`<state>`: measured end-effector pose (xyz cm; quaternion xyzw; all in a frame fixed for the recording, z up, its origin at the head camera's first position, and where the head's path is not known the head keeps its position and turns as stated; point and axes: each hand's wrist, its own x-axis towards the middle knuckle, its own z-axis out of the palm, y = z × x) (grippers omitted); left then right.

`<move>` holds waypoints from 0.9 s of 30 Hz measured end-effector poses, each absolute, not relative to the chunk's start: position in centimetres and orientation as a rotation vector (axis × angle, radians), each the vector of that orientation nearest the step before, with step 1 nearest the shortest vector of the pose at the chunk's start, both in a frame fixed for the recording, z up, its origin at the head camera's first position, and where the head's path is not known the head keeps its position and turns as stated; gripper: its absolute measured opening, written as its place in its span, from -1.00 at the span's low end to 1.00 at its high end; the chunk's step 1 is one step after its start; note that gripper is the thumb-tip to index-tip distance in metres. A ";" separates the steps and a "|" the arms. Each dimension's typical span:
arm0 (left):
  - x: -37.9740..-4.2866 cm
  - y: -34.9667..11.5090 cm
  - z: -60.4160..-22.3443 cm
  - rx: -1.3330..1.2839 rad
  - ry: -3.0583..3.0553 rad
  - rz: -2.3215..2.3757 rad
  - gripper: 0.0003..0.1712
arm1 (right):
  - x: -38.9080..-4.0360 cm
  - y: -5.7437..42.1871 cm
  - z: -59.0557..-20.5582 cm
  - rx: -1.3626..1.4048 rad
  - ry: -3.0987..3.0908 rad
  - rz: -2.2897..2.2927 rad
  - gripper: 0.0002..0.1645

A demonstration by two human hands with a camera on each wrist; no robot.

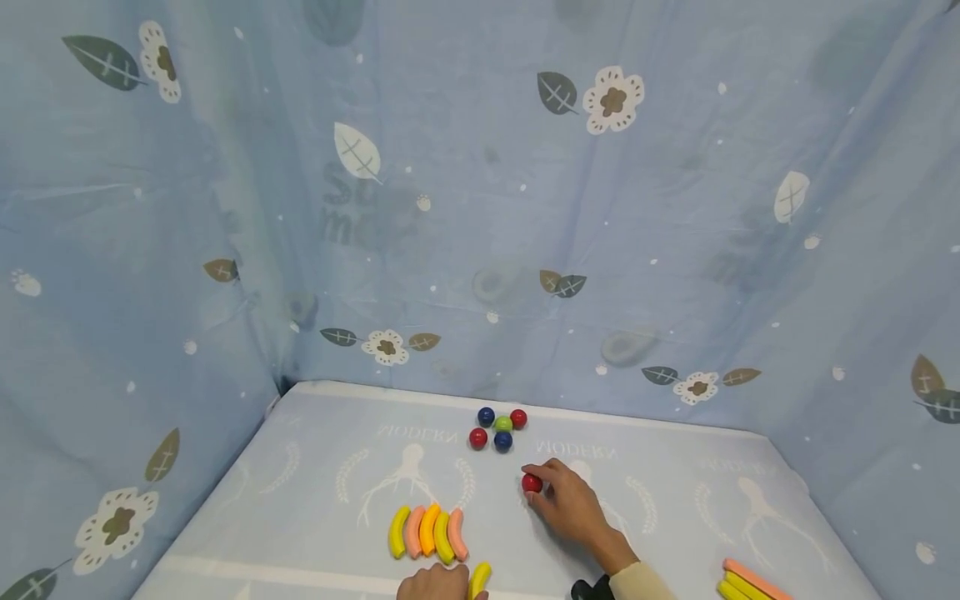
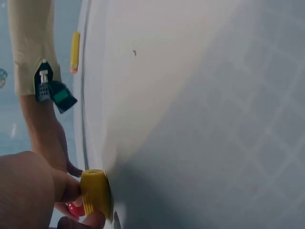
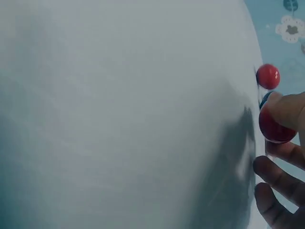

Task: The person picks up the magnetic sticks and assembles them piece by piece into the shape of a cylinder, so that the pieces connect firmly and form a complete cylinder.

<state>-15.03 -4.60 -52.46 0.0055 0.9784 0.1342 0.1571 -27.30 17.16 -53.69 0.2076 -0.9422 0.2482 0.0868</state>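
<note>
My right hand [image 1: 568, 504] pinches a glossy red ball [image 1: 532, 483] between thumb and fingertips, above the middle of the table. The right wrist view shows that red ball [image 3: 275, 125] close up, the other fingers spread below it. At the near edge, my left hand [image 1: 433, 582] grips a small yellow toy banana [image 1: 480, 577]; in the left wrist view the yellow banana [image 2: 95, 193] sits between thumb and fingers. Just beyond the left hand lies a row of banana-shaped pieces [image 1: 428, 530] in yellow, pink and orange. Farther back is a cluster of red, blue and green balls [image 1: 503, 423].
More pink and yellow banana pieces [image 1: 756, 581] lie at the table's right front. The table [image 1: 315, 467] has a pale printed cloth. Blue patterned curtains [image 1: 480, 208] enclose its back and sides. A dark device [image 1: 592, 590] is strapped at the right wrist.
</note>
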 end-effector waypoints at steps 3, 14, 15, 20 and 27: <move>-15.2 -4.6 -52.6 0.019 2.780 0.384 -0.47 | -26.5 17.3 -53.7 0.651 -2.784 0.931 -0.57; -15.3 -4.0 -52.1 -0.032 2.844 0.348 -0.43 | -23.8 16.6 -53.2 0.713 -2.620 1.528 -0.53; -15.3 -4.0 -52.1 -0.037 2.849 0.340 -0.43 | -23.6 16.5 -53.2 0.721 -2.607 1.553 -0.53; -15.3 -3.9 -52.2 -0.044 2.836 0.331 -0.45 | -22.7 16.1 -53.0 0.649 -2.538 1.725 -0.54; -15.3 -3.9 -52.5 -0.042 2.821 0.349 -0.47 | -22.1 15.8 -52.7 0.623 -2.504 1.670 -0.50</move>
